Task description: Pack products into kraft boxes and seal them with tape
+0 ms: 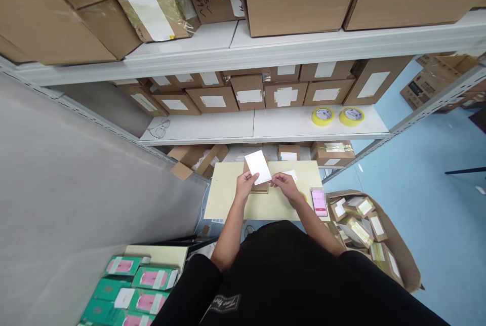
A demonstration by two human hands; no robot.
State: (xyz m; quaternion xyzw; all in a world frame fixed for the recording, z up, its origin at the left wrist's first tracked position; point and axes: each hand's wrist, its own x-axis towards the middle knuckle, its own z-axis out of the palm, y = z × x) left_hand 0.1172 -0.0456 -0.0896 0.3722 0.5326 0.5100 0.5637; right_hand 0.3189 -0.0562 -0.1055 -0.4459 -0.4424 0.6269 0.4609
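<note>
The left hand (246, 185) is pinching a white paper (258, 165) above the surface (226, 184), toward its far edge. The right hand (285, 186) is pinching the paper's near right corner. A brown box (260, 189) is lying below, and a phone (319, 202) is resting by the surface's right edge.

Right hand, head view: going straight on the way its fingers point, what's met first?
Likely the white card in the left hand: the right hand points at the card's lower right corner, touching or nearly so; depth there is unclear.
</note>
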